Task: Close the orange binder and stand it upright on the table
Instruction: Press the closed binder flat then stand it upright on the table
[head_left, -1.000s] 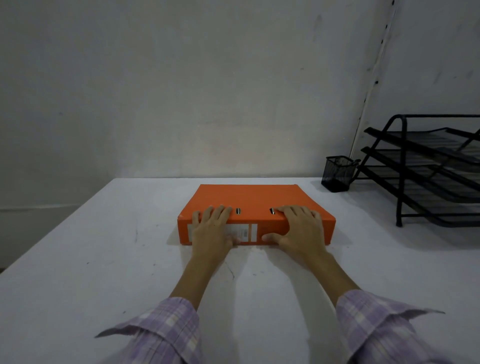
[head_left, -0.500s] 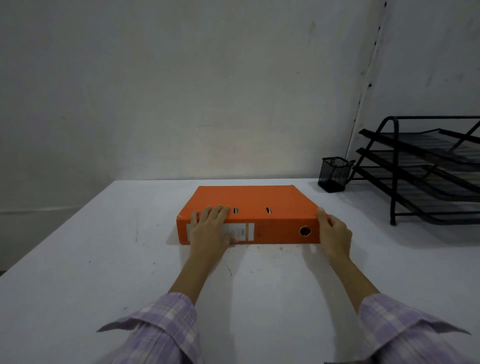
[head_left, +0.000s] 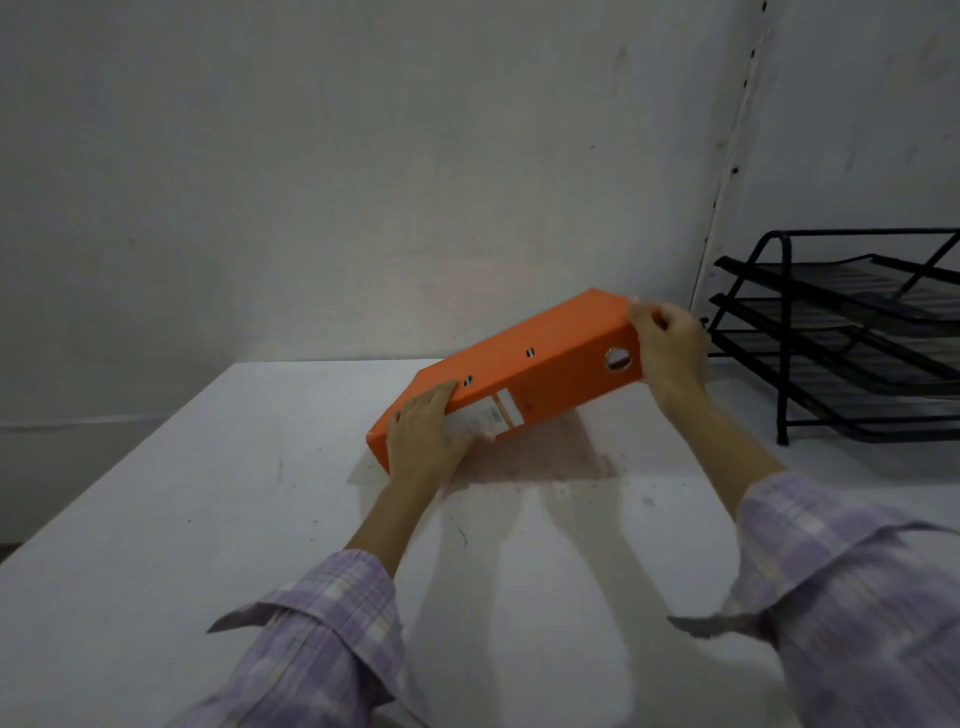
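Just binder (head_left: 524, 374), label (head_left: 488, 418) illegible.

Dim, soft img w/ arm shadows on table (head_left: 156, 519), edges bowed by wide-angle.

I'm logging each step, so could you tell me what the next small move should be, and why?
Probably keep swinging the raised end up, pivoting on the low end. The binder is closed but only tilted: the right hand grips the high end near the spine hole, the left hand holds the low end on the table. The tray rack stands close on the right.
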